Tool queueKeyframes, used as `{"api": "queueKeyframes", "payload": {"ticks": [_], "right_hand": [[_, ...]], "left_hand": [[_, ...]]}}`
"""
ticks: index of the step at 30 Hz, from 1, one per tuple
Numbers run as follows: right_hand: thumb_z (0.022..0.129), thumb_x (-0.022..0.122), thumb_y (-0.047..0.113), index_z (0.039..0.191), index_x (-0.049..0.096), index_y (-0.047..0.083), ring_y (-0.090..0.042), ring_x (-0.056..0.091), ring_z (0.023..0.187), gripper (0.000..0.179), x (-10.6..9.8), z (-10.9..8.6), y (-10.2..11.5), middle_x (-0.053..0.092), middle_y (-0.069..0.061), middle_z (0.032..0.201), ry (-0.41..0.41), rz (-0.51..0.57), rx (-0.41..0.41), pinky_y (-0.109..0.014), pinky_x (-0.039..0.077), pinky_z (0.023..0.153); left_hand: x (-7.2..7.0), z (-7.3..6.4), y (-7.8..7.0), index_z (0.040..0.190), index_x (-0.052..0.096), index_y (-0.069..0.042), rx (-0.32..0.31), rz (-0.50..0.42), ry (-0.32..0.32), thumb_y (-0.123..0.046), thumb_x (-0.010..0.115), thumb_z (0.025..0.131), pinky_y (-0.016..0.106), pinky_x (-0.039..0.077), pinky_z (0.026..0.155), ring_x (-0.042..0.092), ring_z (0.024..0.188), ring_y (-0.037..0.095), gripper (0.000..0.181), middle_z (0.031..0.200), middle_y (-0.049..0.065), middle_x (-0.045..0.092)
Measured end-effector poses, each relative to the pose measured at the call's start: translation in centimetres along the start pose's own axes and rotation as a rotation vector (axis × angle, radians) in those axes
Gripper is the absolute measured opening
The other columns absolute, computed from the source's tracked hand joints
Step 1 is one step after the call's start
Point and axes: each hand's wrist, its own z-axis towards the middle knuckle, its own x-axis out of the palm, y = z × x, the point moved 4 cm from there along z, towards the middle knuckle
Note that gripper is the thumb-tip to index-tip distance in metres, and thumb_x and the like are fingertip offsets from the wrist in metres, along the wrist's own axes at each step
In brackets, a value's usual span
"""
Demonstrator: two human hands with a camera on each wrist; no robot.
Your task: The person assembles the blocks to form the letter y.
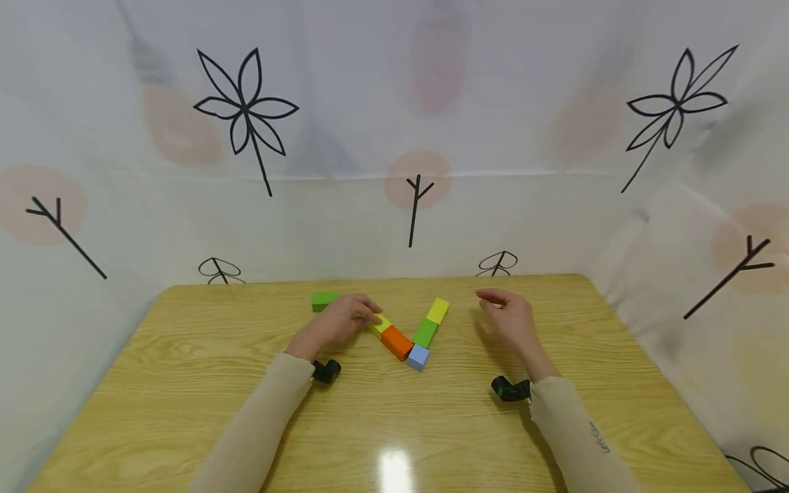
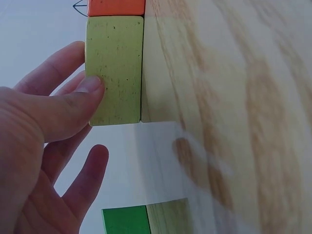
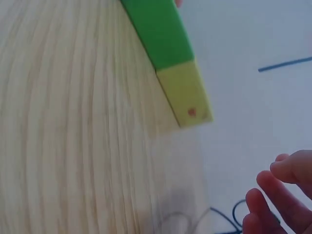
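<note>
Pinching the longish yellow block [image 2: 117, 58] between thumb and fingertips of the left hand [image 1: 335, 320], end to end with the orange block [image 1: 396, 342] just past those fingers; gripping nothing with the loosely bent fingers of the right hand [image 1: 508, 320], apart from the red-marked yellow block [image 3: 181, 90]. Careful now: could push too hard and jolt the orange block into the light-blue block [image 1: 418, 357], or clip the lone green block [image 1: 324, 301] near the outer finger on letting go.

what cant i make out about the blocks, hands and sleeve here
- Head view: part of the gripped yellow block, hidden by the left hand
- Left wrist view: the rest of the orange block, cut off by the top edge
- Right wrist view: part of the right hand, cut off by the right edge
- Head view: lettering, too small to read surely
</note>
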Motion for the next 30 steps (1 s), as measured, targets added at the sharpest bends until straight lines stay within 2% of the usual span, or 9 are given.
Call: {"api": "queueKeyframes", "payload": {"ticks": [4, 7, 9, 12, 14, 17, 27, 30], "right_hand": [[0.1, 0.06, 0.012, 0.127, 0.067, 0.002, -0.034, 0.059, 0.117, 0.03, -1.6, -0.1, -1.0, 0.063, -0.019, 0.128, -0.053, -0.045, -0.013, -0.028, 0.053, 0.085], [0.098, 0.062, 0.01, 0.126, 0.068, 0.002, -0.037, 0.063, 0.11, 0.029, -2.8, -0.3, -1.7, 0.063, -0.021, 0.126, -0.095, -0.061, -0.002, -0.021, 0.054, 0.07], [0.097, 0.063, 0.008, 0.125, 0.068, 0.0, -0.041, 0.064, 0.107, 0.03, -3.4, -0.4, -2.0, 0.062, -0.024, 0.126, -0.113, -0.061, 0.009, -0.025, 0.057, 0.066], [0.097, 0.063, 0.008, 0.126, 0.067, -0.001, -0.043, 0.06, 0.111, 0.03, -4.1, -0.7, -2.3, 0.058, -0.025, 0.13, -0.124, -0.095, 0.017, -0.041, 0.059, 0.075], [0.096, 0.065, 0.006, 0.125, 0.067, -0.004, -0.045, 0.056, 0.115, 0.03, -4.4, -0.8, -2.5, 0.056, -0.027, 0.132, -0.129, -0.124, 0.008, -0.051, 0.055, 0.087], [0.095, 0.066, 0.007, 0.124, 0.067, -0.005, -0.046, 0.051, 0.12, 0.031, -4.5, -0.9, -2.7, 0.053, -0.028, 0.135, -0.125, -0.168, 0.008, -0.058, 0.05, 0.094], [0.095, 0.067, 0.012, 0.122, 0.066, -0.01, -0.048, 0.046, 0.125, 0.036, -4.4, -1.0, -3.4, 0.051, -0.028, 0.139, -0.043, -0.215, 0.114, -0.056, 0.047, 0.097], [0.094, 0.068, 0.013, 0.123, 0.066, -0.01, -0.046, 0.051, 0.121, 0.036, -4.3, -1.0, -3.3, 0.053, -0.027, 0.138, -0.039, -0.222, 0.125, -0.052, 0.049, 0.092]], "left_hand": [[0.0, -0.1, -0.1, 0.105, 0.079, -0.013, -0.021, -0.006, 0.009, 0.0, 0.064, 0.096, 0.035, 0.047, 0.103, 0.057, 0.121, 0.024, 0.023, 0.123, 0.0, 0.065], [0.0, -0.1, -0.1, 0.105, 0.079, -0.013, -0.036, -0.009, 0.015, 0.0, 0.064, 0.096, 0.035, 0.047, 0.103, 0.056, 0.122, 0.024, 0.023, 0.123, -0.001, 0.065], [-0.1, -0.1, -0.1, 0.105, 0.079, -0.013, -0.035, -0.01, 0.013, 0.001, 0.064, 0.095, 0.035, 0.048, 0.102, 0.057, 0.121, 0.024, 0.023, 0.123, 0.0, 0.065], [-0.1, -0.1, -0.1, 0.105, 0.079, -0.014, -0.037, -0.008, 0.012, 0.001, 0.064, 0.096, 0.034, 0.048, 0.102, 0.056, 0.122, 0.024, 0.023, 0.123, -0.001, 0.065], [-0.1, -0.1, -0.1, 0.105, 0.079, -0.014, -0.037, -0.008, 0.011, 0.001, 0.064, 0.096, 0.035, 0.048, 0.102, 0.056, 0.122, 0.024, 0.023, 0.123, -0.001, 0.065], [-0.1, -0.1, -0.1, 0.106, 0.079, -0.014, -0.04, -0.009, 0.017, 0.0, 0.064, 0.096, 0.035, 0.047, 0.102, 0.056, 0.123, 0.023, 0.023, 0.124, -0.001, 0.065], [-0.1, 0.0, -0.1, 0.105, 0.079, -0.014, -0.037, -0.017, 0.013, -0.001, 0.065, 0.095, 0.035, 0.047, 0.102, 0.056, 0.122, 0.023, 0.021, 0.123, -0.001, 0.065], [-0.1, 0.0, -0.1, 0.105, 0.079, -0.014, -0.043, -0.018, 0.011, -0.001, 0.066, 0.095, 0.035, 0.047, 0.103, 0.056, 0.123, 0.023, 0.022, 0.124, -0.001, 0.065]]}}
